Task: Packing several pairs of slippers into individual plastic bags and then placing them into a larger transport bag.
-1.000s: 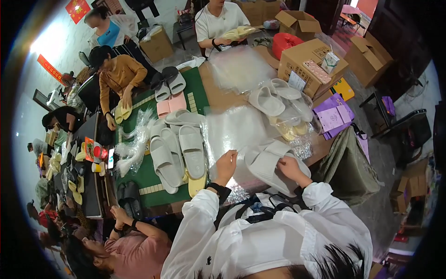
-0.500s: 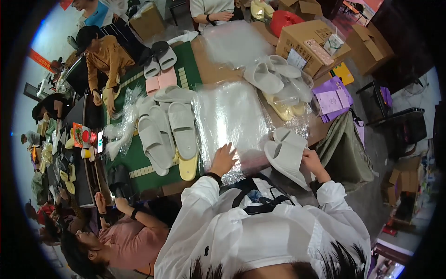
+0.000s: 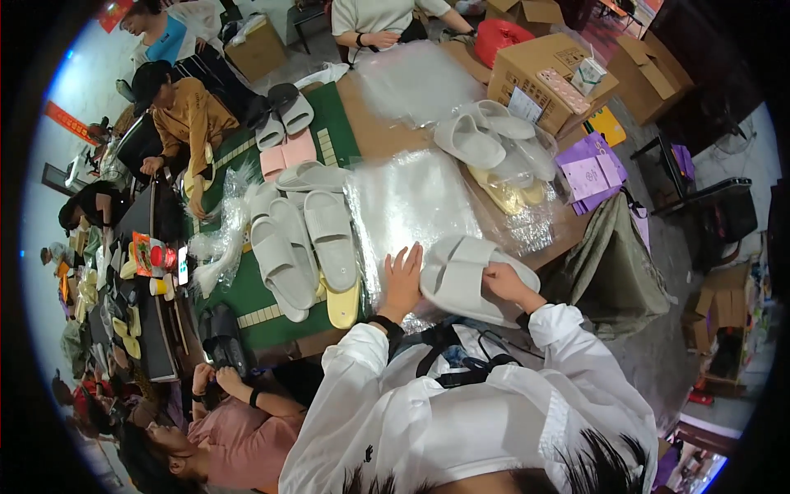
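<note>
My right hand grips a pair of light grey slide sandals, stacked together at the near edge of the table. My left hand lies with fingers spread on a stack of clear plastic bags, touching the sandals' left side. Both forearms wear white sleeves, and a dark band sits on the left wrist. To the left, several more grey slides lie on a green mat, with a yellow one under them.
More grey and yellow slides in plastic lie at the right, by a cardboard box and purple cards. Pink slides lie farther back. Other people sit around the table: orange top, pink top, white top.
The view has shifted closer to the table. My right hand has brought the grey sandal pair in toward my left hand, which stays on the plastic bags.
</note>
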Tool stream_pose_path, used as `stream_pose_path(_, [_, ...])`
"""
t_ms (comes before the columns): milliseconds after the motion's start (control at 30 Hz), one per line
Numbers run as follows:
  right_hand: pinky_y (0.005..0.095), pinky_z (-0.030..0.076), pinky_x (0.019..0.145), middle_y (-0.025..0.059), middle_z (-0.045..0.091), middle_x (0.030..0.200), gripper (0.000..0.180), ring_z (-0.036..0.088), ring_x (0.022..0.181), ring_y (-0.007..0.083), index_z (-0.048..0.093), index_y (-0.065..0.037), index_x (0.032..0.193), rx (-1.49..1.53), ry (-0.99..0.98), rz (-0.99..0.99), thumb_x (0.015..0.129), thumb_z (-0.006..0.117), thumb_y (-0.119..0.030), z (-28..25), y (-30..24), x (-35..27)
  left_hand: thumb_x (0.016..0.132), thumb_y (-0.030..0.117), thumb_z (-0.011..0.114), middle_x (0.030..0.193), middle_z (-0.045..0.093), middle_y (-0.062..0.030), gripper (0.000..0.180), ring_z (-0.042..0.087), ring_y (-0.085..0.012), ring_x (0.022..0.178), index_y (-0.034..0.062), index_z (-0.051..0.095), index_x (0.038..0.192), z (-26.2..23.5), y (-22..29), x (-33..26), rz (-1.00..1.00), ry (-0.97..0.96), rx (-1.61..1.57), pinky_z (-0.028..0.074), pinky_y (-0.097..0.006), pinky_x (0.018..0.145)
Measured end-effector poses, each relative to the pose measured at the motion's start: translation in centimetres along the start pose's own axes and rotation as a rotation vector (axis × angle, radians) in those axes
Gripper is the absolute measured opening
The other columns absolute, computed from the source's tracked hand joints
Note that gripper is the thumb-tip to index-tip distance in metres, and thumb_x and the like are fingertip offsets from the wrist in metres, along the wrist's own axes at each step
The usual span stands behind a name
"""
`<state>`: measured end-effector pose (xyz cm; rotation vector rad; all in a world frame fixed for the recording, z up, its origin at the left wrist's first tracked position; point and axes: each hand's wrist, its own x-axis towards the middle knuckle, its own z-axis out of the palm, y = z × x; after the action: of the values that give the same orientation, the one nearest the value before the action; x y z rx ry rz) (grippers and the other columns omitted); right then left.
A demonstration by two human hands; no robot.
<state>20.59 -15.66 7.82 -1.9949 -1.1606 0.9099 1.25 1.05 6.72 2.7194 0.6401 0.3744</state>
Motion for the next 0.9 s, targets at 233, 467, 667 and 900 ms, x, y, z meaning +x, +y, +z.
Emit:
stream_pose_path(233, [0.0434, 0.04, 0.065, 0.0178, 0.054, 0.07, 0.021, 0.052, 0.074, 0.0355, 0.063, -0.002, 0.072, -0.212, 0.333, -0.104, 0.078, 0.053, -0.02, 4.0, -3.5, 1.2, 0.064, -0.004, 0.051, 0.143, 0.019, -0.0105, 0.078, 0.017, -0.0352, 0.131, 0.0024, 0.022, 0.136, -1.3, 1.3, -2.4, -0.017, -0.063, -0.187, 0.021, -0.054, 0.1])
stream_pose_path(467, [0.0423, 0.037, 0.068, 0.0174, 0.05, 0.08, 0.016, 0.047, 0.08, 0.0352, 0.057, -0.002, 0.084, -0.147, 0.352, -0.3, 0.079, 0.051, -0.016, 7.0, -4.8, 3.4, 0.062, -0.01, 0.046, 0.144, 0.017, -0.013, 0.074, 0.012, -0.0405, 0.132, -0.0018, 0.028, 0.133, -4.0, 0.8, -2.6, 0.209, -0.079, -0.299, 0.027, -0.051, 0.098])
stream_pose_path(667, [0.0443, 0.034, 0.069, 0.0188, 0.047, 0.084, 0.014, 0.044, 0.082, 0.0365, 0.055, -0.003, 0.088, -0.107, 0.734, -0.208, 0.079, 0.052, -0.014, 9.1, -6.6, 7.6, 0.062, -0.015, 0.04, 0.143, 0.015, -0.0189, 0.074, 0.008, -0.0395, 0.133, -0.0014, 0.026, 0.134, -7.1, 3.3, -4.2, 0.32, -0.195, -0.543, 0.013, -0.044, 0.107])
stream_pose_path(900, [0.0466, 0.033, 0.071, 0.0211, 0.045, 0.085, 0.018, 0.041, 0.083, 0.0383, 0.052, 0.001, 0.091, -0.191, 0.826, -0.181, 0.077, 0.053, -0.01, 7.6, -9.6, 6.0, 0.081, 0.007, 0.052, 0.128, 0.038, -0.022, 0.038, 0.034, -0.0391, 0.121, 0.0023, 0.045, 0.118, -9.6, -4.5, -10.5, -0.053, -0.062, -0.722, 0.027, -0.04, 0.101])
